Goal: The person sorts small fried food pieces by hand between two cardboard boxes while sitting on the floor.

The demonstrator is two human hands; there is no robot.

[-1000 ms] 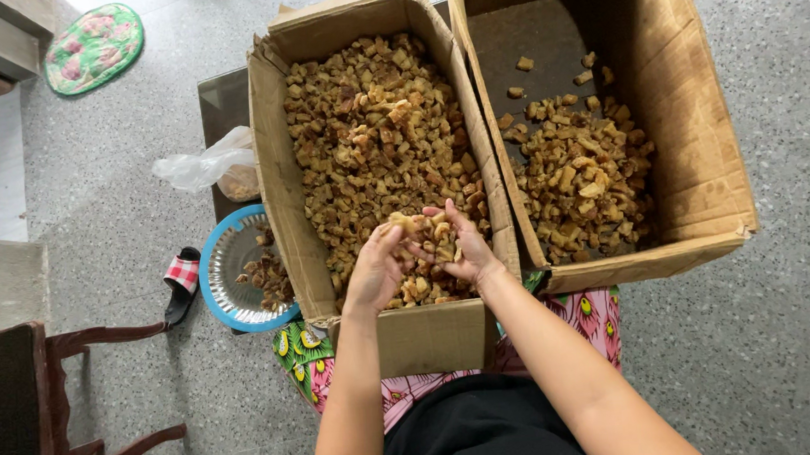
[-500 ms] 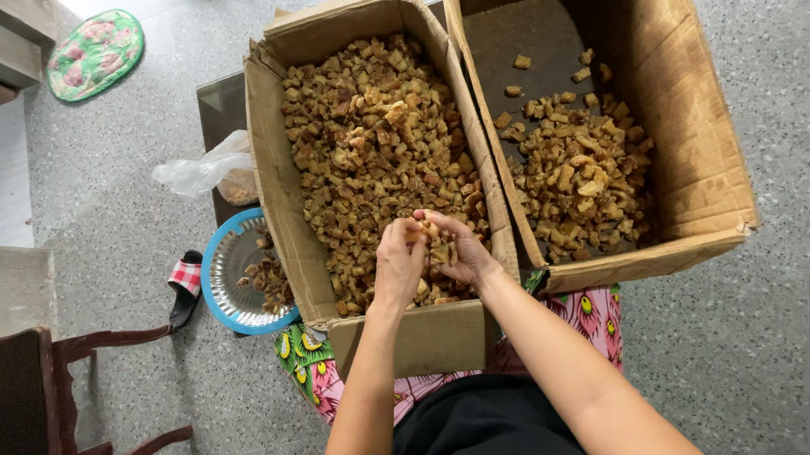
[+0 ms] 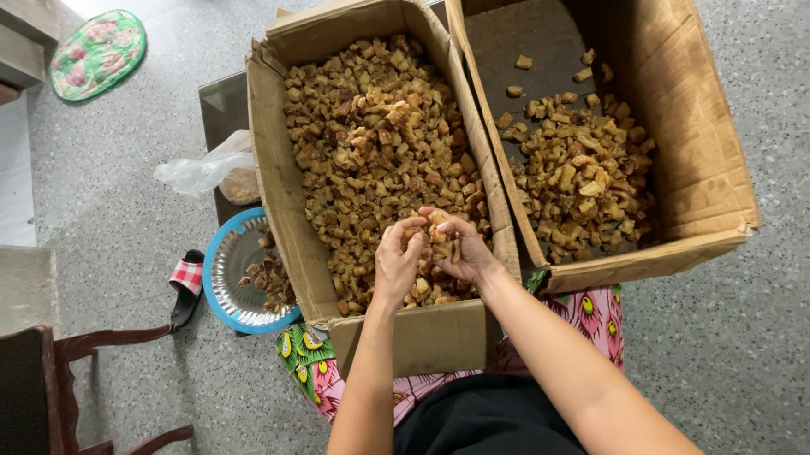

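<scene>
Speckled grey stone floor [image 3: 780,328] is carrying everything, with no bench in view. Two large cardboard boxes are standing on it side by side, flaps up. The right box [image 3: 696,148] is sitting mostly bare, with a shallow heap of brown chunks [image 3: 578,181] gathering toward its near end. The left box [image 3: 277,169] is holding a deep, nearly level fill of the same chunks [image 3: 373,137], rough, dry-looking and irregular, ranging from tan to dark brown.

A dark wooden chair [image 3: 63,402] is standing at the lower left. A round blue-rimmed metal plate [image 3: 227,264] is lying beside the left box, holding a few darker pieces, with a crumpled clear plastic bag [image 3: 203,169] just beyond it and a checked sandal [image 3: 186,280] touching its rim.

Both hands are working over the near end of the left box. The left hand [image 3: 396,260] is curling its fingers [image 3: 412,229] around a small cluster of chunks [image 3: 438,240], and the right hand [image 3: 466,252] is cupping the same cluster from the other side, fingers [image 3: 451,227] half closed. The cluster is being held just above the fill, touching both palms.

Sorting appears to be the step in hand: a handful is being picked through. The next move probably calls for loosening the fingers enough to inspect the pieces without spilling them, then carrying them across the shared cardboard wall.
</scene>
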